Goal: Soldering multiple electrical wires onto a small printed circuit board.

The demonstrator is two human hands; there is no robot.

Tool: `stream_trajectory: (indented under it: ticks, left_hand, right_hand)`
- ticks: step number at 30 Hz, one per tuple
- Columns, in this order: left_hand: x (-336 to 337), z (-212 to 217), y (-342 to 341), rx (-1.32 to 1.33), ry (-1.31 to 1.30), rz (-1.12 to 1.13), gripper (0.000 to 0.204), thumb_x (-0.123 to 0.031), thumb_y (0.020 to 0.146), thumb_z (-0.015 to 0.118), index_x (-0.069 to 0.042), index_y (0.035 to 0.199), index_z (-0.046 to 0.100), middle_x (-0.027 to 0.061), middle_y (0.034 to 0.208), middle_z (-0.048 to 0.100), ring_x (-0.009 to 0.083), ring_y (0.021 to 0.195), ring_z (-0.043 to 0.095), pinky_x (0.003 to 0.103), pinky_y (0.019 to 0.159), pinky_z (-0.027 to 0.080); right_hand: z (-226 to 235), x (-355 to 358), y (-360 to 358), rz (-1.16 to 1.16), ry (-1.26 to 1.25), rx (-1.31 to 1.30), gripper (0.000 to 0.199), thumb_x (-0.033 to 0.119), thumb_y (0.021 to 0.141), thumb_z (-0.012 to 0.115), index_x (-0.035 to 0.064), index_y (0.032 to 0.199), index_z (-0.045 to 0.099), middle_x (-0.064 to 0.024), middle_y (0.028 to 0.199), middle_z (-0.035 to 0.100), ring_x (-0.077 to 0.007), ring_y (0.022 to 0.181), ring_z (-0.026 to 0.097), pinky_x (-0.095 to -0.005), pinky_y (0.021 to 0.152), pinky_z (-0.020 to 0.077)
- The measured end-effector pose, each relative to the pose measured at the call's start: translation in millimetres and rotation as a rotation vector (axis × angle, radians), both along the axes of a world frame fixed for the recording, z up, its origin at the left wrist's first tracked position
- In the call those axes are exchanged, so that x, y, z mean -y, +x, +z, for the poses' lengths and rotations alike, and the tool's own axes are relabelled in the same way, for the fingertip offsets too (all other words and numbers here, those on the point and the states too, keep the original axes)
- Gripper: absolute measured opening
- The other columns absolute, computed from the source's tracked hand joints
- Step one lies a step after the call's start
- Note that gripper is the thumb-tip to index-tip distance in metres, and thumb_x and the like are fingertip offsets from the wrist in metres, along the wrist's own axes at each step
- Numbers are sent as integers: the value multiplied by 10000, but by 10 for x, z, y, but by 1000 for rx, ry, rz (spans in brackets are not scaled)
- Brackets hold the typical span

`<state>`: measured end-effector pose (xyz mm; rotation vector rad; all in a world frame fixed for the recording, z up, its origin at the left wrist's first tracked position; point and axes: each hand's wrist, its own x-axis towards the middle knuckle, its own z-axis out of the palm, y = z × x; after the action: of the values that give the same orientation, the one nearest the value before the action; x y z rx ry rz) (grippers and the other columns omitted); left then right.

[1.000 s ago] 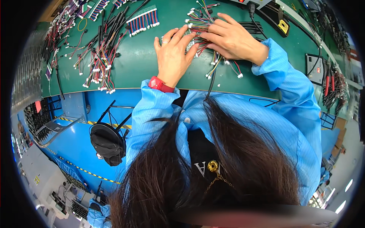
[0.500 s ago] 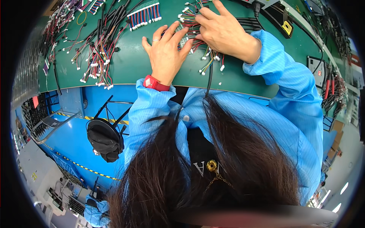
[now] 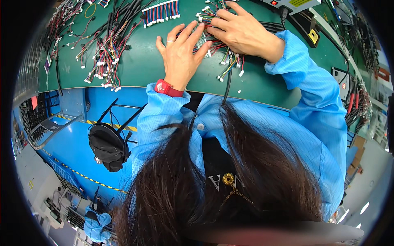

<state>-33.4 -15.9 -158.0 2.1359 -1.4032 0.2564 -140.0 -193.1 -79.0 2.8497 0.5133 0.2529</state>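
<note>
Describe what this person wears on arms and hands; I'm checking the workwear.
Both arms are in light blue, finely striped smock sleeves with gathered cuffs. The left hand is bare, with a thin silver ring on one finger and a red wristband or watch at the cuff. The right hand is bare; no ring shows.

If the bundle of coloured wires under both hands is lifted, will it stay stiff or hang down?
The wire bundle would probably hang floppy: its thin strands already curve loosely over the green table. It looks light. Its small white connectors may snag on neighbouring wires.
</note>
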Motion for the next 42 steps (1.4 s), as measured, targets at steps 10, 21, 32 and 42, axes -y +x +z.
stream_trajectory:
  ticks: [10, 21, 32, 42]
  left_hand:
    - [-12, -13, -9, 25, 25, 19, 484, -461, 836, 713, -179, 1228, 677, -57, 1313, 617, 207, 1224, 515, 711, 965, 312]
    - [-16, 1, 13, 15, 86, 25, 520, -485, 842, 709, -204, 1278, 662, -69, 1366, 598, 216, 1259, 509, 684, 1010, 280]
    - [-4, 3, 1, 13, 69, 19, 503, -479, 849, 706, -187, 1257, 677, -63, 1365, 602, 217, 1253, 515, 667, 1002, 271]
    - [-9, 8, 8, 14, 69, 48, 516, -496, 833, 712, -203, 1255, 673, -56, 1359, 607, 225, 1268, 509, 690, 994, 276]
  right_hand:
    - [54, 87, 74, 95, 120, 5, 207, 245, 828, 595, 68, 900, 673, -40, 874, 545, -209, 945, 509, -411, 907, 374]
    - [-13, 135, 45, -6, 295, -73, 196, 245, 831, 645, 86, 945, 639, -69, 930, 545, -240, 953, 516, -410, 876, 379]
    - [-87, 70, 194, -172, 373, -89, 189, 244, 763, 657, 61, 807, 670, -109, 888, 584, -289, 938, 543, -436, 822, 404]
    - [5, -60, 86, -291, 85, -94, 219, 273, 757, 705, 91, 877, 712, -69, 952, 601, -255, 1012, 561, -532, 1009, 371]
